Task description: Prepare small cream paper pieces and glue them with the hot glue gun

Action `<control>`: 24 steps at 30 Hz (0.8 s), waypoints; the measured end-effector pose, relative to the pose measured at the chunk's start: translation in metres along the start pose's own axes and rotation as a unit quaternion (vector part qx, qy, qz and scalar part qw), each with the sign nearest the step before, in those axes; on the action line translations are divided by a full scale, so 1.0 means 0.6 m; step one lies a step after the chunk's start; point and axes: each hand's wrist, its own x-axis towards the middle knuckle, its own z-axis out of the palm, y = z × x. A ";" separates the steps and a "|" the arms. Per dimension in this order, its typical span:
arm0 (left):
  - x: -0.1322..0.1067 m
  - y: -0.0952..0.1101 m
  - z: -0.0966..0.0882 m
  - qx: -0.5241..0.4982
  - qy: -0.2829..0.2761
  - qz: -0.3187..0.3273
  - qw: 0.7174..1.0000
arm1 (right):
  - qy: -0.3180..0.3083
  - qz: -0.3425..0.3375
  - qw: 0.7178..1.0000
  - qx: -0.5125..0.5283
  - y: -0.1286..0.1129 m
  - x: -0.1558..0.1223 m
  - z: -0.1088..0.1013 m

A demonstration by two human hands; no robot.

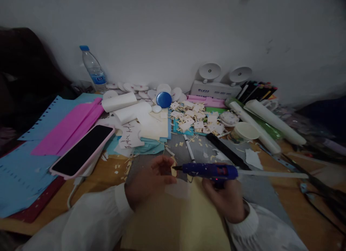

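My right hand [227,198] is wrapped round the grip of a blue hot glue gun [208,170], held level with its nozzle pointing left. A long whitish glue stick [273,174] juts from its back end. My left hand [151,180] pinches a small cream paper piece [174,168] between thumb and fingers. The nozzle tip is at that piece; whether they touch I cannot tell. Below the hands lies pale yellow paper [183,222], blurred toward the bottom edge. Small cream cut-outs with dots and thin strips [189,117] are piled beyond the hands.
A phone [83,150] in a pink case, pink paper [67,124] and blue sheets [24,175] lie left. A water bottle [93,69] stands behind. A paper cup [244,132], white rolls [275,121] and black cables [324,197] are right. A white marker [189,148] lies ahead among scraps.
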 end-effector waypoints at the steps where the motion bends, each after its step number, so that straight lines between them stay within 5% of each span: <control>1: 0.000 0.001 0.000 0.001 -0.002 -0.003 1.000 | 0.000 -0.002 1.000 0.000 0.000 0.001 0.000; 24: -0.006 0.002 0.000 0.014 -0.004 0.000 1.000 | 0.009 -0.002 1.000 -0.026 0.006 0.000 -0.001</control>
